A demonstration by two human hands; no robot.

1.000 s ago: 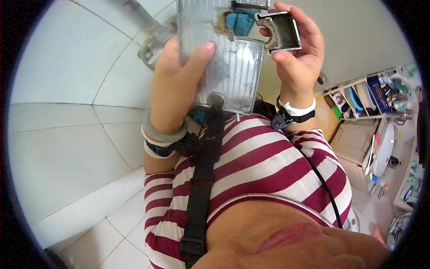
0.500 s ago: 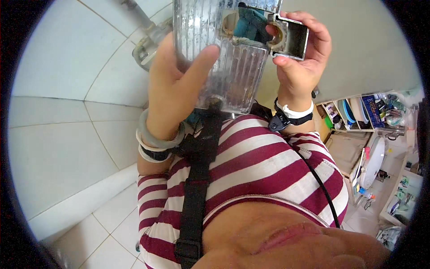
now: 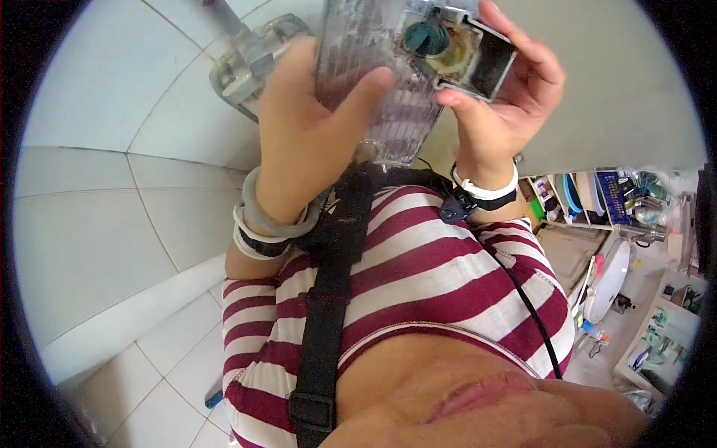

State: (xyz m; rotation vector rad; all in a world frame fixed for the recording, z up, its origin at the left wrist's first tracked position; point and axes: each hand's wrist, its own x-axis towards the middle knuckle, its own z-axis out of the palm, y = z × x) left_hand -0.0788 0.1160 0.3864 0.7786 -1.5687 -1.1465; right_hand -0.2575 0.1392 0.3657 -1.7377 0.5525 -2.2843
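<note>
A clear, ribbed plastic container (image 3: pixel 347 89), smeared and wet-looking, is held up at the top of the view. My left hand (image 3: pixel 306 134) is wrapped round its left side, the thumb lying across the ribbed front and the other fingers hidden behind. On its right side a square, open-ended housing (image 3: pixel 493 66) with a dark hollow sticks out. My right hand (image 3: pixel 508 119) pinches this housing between thumb and fingers. A dark teal plug-like part (image 3: pixel 426 37) sits beside the housing's stained, rounded edge. The container's top runs out of the picture.
A grey metal fitting (image 3: pixel 258 63) is mounted on the tiled wall (image 3: pixel 82 231) at the left, close behind my left hand. A plain pale surface (image 3: pixel 620 82) fills the upper right. Crowded shelves (image 3: pixel 590 198) stand at the lower right, near a round white tabletop (image 3: pixel 609 280).
The container has tilted and shifted right, its lower edge swinging upward. Both hands moved with it, keeping their grip. The teal part now shows from its rounded end.
</note>
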